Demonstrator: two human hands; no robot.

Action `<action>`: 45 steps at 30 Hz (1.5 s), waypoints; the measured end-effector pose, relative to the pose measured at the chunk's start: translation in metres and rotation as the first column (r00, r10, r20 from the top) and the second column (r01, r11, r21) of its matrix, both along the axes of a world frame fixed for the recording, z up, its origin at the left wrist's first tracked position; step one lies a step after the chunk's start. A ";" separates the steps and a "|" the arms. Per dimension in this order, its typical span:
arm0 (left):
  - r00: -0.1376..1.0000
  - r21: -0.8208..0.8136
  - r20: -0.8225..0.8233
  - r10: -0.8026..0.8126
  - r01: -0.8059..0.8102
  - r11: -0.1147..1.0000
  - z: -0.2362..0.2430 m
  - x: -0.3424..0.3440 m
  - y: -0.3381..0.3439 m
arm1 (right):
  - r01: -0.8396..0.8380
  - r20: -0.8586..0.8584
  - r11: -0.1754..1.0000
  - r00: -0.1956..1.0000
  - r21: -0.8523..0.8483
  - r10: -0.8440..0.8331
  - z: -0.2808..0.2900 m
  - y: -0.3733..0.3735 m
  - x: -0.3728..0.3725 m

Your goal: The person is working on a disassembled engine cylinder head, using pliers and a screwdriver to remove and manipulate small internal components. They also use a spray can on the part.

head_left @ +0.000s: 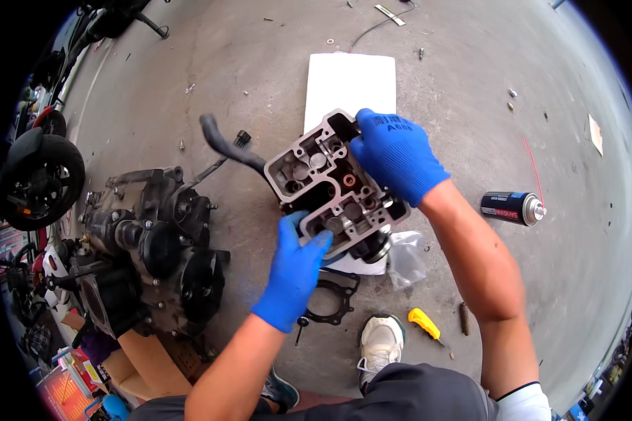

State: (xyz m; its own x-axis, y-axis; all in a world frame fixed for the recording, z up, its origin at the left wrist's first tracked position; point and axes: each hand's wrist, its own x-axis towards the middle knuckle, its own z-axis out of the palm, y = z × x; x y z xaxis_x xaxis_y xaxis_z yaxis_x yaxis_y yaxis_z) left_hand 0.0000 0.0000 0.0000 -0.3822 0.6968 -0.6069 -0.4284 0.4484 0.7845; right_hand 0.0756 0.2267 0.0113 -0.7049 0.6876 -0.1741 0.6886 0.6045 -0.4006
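Note:
A grey metal cylinder head [349, 180], tilted toward me with its valve chambers showing, is held off the floor in both blue-gloved hands. My left hand [289, 270] grips its lower left edge, thumb over the rim. At the upper right, my right hand [399, 156] closes around the opposite side, its fingertips partly hidden. A black rubber hose [225, 146] sticks out from the head's left, and a round dark port shows at its lower right. Beneath lie a white sheet [351, 85], a clear plastic bag [406, 259] and a dark flat gasket [349, 302].
A dark engine block [154, 242] stands on the floor at the left, with a cardboard box [149, 363] nearer me. To the right lie a spray can [509, 208] with a red straw and a yellow-handled tool [423, 323]. A motorcycle wheel [45, 184] stands far left.

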 end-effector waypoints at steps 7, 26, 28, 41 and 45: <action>0.967 0.092 0.235 0.098 -0.123 0.988 0.015 0.073 -0.002 | -0.340 -0.285 0.939 0.907 -0.058 0.310 -0.009 0.003 -0.008; 0.314 -0.187 -0.871 -0.378 0.499 0.846 -0.002 -0.033 0.008 | -0.176 -0.234 0.972 0.949 0.155 0.209 0.004 -0.104 0.088; 0.324 -0.160 -0.878 -0.352 0.493 0.855 -0.005 -0.032 0.009 | -0.213 -0.230 0.966 0.943 0.144 0.242 0.003 -0.100 0.089; 0.331 -0.093 -0.905 -0.269 0.461 0.882 -0.012 -0.027 0.011 | -0.259 -0.227 0.953 0.929 0.160 0.291 0.001 -0.096 0.094; 0.346 -0.100 -0.896 -0.279 0.455 0.885 -0.009 -0.026 0.012 | -0.289 -0.221 0.940 0.919 0.182 0.326 -0.003 -0.095 0.096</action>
